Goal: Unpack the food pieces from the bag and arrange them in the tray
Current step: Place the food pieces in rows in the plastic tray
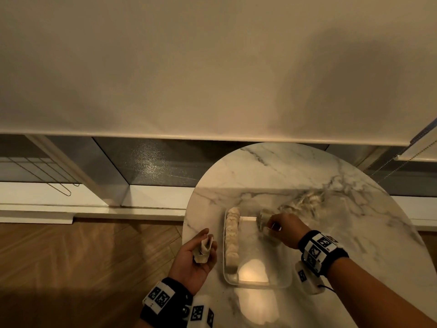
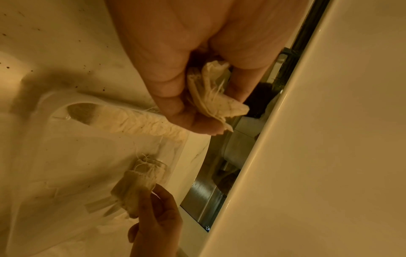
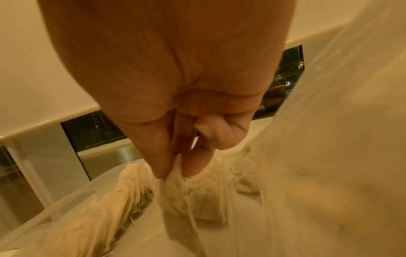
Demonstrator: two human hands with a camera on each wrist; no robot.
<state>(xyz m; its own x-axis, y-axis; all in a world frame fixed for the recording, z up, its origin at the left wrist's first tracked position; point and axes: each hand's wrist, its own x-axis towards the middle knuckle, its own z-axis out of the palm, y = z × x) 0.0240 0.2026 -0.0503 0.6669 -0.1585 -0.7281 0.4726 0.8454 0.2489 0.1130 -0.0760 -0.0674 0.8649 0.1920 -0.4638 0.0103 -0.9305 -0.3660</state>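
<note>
A clear plastic tray [image 1: 257, 284] lies on the round marble table [image 1: 354, 233]. A row of pale, pouch-like food pieces [image 1: 232, 235] lines its left wall, seen too in the left wrist view [image 2: 136, 121]. My left hand [image 1: 208, 240], palm up just left of the tray, holds a small bunch of pieces [image 1: 203, 253] in curled fingers [image 2: 167, 97]. My right hand [image 1: 269, 229] pinches another bunch [image 1: 262, 220] by its top over the tray's far right corner, fingertips [image 3: 162, 167] closed on it. The clear bag [image 1: 305, 202] lies just behind the right hand.
The table stands against a low window sill [image 1: 94, 209] under a drawn blind [image 1: 212, 67]. Wooden floor [image 1: 82, 268] lies to the left. The tray's right half [image 1: 267, 252] shows bare plastic.
</note>
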